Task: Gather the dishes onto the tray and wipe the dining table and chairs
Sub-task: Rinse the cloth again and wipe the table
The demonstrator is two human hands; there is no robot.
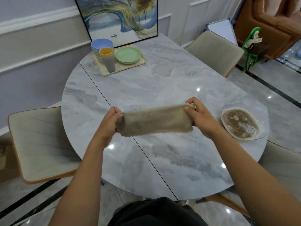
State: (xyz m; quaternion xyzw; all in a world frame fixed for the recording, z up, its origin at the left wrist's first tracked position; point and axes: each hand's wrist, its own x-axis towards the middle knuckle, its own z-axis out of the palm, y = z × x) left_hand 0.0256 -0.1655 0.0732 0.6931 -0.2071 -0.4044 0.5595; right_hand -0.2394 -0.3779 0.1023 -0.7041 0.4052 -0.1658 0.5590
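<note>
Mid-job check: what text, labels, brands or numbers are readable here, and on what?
None readable.
Brown patterned bag on the green plastic chair: pale marks, too small and blurred to read.
Beige woven cloth, framed landscape painting, pale green plates: no lettering visible.

A single head-worn wide camera looks forward and down, close above the left hand [109, 123] and right hand [199, 119], the counter [154, 82] beyond them.

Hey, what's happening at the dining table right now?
A person holds a beige cloth stretched between the left hand and the right hand, above the marble table. The bowls, cups and green plates are stacked on the tray at the far end. A glass bowl of murky water stands near the table's right edge.
</note>
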